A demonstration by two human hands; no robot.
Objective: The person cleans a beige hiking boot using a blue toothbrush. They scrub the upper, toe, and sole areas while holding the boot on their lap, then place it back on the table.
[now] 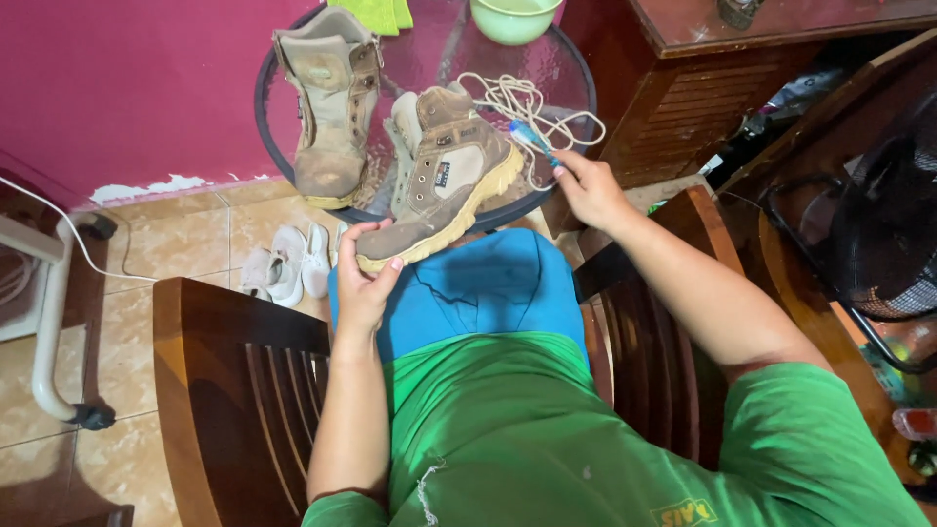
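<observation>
The left hand (366, 278) cups the toe of a scuffed suede boot (444, 181) – rubber-soled, leaning on the round glass table (566, 59) – while the right hand (586, 190) pinches a blue toothbrush (532, 140) beside it.

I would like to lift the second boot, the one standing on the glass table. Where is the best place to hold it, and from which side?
Probably grip the upright boot by its tall ankle shaft, coming from above. It stands on its sole with the open collar up, so fingers can hook inside. The other boot crowds its right side.
</observation>
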